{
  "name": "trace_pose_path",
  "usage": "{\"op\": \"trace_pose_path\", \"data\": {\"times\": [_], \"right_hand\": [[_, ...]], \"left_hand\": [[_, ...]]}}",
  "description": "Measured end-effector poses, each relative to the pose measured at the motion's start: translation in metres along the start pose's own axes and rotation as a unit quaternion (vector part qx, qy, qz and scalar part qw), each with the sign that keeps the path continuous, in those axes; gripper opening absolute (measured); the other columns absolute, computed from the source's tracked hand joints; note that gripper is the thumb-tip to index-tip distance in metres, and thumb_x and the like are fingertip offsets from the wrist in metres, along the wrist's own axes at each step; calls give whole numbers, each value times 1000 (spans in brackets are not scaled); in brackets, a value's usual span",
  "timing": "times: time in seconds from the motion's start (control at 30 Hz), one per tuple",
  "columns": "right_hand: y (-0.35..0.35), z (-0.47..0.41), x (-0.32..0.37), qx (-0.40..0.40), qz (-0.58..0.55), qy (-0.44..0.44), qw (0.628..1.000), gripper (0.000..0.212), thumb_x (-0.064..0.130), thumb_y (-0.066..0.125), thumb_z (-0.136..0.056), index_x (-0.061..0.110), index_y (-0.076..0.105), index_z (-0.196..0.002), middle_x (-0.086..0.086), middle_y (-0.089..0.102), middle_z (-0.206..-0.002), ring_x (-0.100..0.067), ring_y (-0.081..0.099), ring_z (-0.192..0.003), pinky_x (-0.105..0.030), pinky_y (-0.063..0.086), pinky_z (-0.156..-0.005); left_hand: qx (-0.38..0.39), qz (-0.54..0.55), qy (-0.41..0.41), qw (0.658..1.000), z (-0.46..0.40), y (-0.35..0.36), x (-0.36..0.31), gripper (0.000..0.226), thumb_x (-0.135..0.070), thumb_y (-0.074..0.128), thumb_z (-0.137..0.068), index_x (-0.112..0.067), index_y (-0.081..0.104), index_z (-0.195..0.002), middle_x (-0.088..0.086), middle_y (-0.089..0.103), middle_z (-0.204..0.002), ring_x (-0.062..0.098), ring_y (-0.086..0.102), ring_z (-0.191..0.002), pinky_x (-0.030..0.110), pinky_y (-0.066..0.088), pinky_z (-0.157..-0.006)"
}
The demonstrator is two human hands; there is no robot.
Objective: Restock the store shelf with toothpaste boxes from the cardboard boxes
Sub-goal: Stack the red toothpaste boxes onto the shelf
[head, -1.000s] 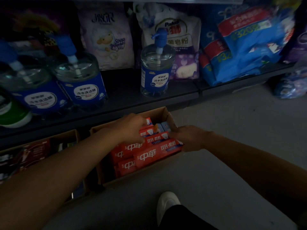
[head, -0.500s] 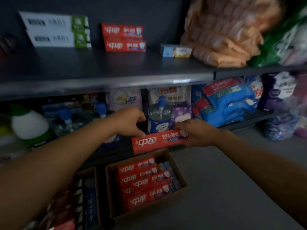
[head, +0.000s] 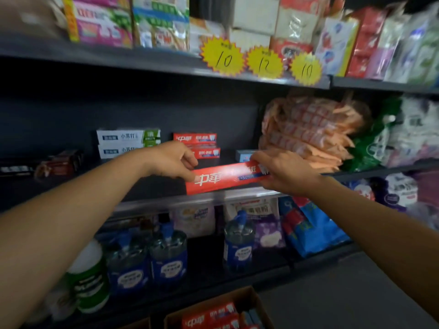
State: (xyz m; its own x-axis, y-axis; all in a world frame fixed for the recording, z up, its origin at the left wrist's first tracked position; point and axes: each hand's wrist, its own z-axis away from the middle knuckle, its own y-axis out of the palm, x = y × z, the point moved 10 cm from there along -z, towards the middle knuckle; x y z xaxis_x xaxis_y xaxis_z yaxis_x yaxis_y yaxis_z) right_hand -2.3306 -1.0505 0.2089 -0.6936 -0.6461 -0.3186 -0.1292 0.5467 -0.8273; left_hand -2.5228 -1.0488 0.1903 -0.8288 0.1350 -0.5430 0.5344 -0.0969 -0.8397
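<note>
Placing step: left hand [head: 172, 160] and right hand [head: 281, 170] pinch either end of a red toothpaste box [head: 225, 178], fingers curled round it, apparently just above the shelf [head: 152, 186] front edge; next, slide it far toward the red stack [head: 198, 144]; carton [head: 237, 312] below holds more.

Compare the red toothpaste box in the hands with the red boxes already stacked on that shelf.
The held red toothpaste box is gripped at each end by the left hand and right hand, over the shelf's front edge; the stacked red boxes sit untouched, further back. The held box is tilted and single; the stacked ones lie level, in a pile. Both show the same red design.
</note>
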Motion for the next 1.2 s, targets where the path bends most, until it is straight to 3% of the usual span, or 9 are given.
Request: {"op": "trace_pose_path", "data": {"times": [0.17,0.47,0.53,0.77,0.9,1.07,1.2], "right_hand": [[0,-28,-6,-14,8,-11,1000,42,27,69,-70,11,56,-107,-7,63,-100,-29,60,-91,-44,52,-64],[34,-83,-34,52,-31,6,998,54,33,72,-79,18,46,-124,-2,52,-125,-20,50,-114,-36,46,-83],[43,-98,-42,50,-52,10,997,47,29,69,-82,18,47,-121,-4,54,-123,-23,52,-111,-39,48,-84],[107,-147,-69,97,-68,45,992,33,22,70,-81,17,54,-110,-5,60,-116,-23,59,-100,-40,51,-83],[160,-162,-80,130,-61,39,989,31,16,70,-76,12,56,-103,-5,60,-112,-25,57,-96,-36,48,-79],[215,-177,-89,148,-64,31,986,34,20,70,-78,15,57,-108,-4,60,-116,-25,58,-102,-36,49,-84],[244,-191,-93,156,-66,23,985,28,23,71,-76,20,52,-97,-4,60,-113,-26,58,-101,-39,50,-85]], "left_hand": [[6,36,-9,999,-9,-18,6,38,-9,77,-77,-7,65,-114,7,69,-106,17,66,-97,35,56,-87],[-66,11,-8,998,-43,-46,22,29,-8,76,-79,-9,66,-106,2,67,-98,10,65,-84,21,54,-69],[-88,-8,-3,996,-55,-54,27,26,-9,76,-79,-11,67,-103,1,67,-96,8,64,-82,20,52,-69],[-104,-65,-16,992,-113,-50,60,36,-15,78,-78,-13,65,-112,0,66,-109,15,62,-100,36,51,-94],[-104,-83,-27,991,-151,-29,85,42,-15,78,-77,-13,64,-116,0,64,-115,14,59,-104,31,48,-95],[-100,-93,-49,989,-188,-10,115,47,-16,79,-77,-13,61,-120,1,60,-119,14,55,-106,31,47,-95],[-106,-110,-63,986,-206,-7,133,43,-18,79,-76,-17,58,-114,0,56,-113,17,55,-105,32,47,-93]]}}
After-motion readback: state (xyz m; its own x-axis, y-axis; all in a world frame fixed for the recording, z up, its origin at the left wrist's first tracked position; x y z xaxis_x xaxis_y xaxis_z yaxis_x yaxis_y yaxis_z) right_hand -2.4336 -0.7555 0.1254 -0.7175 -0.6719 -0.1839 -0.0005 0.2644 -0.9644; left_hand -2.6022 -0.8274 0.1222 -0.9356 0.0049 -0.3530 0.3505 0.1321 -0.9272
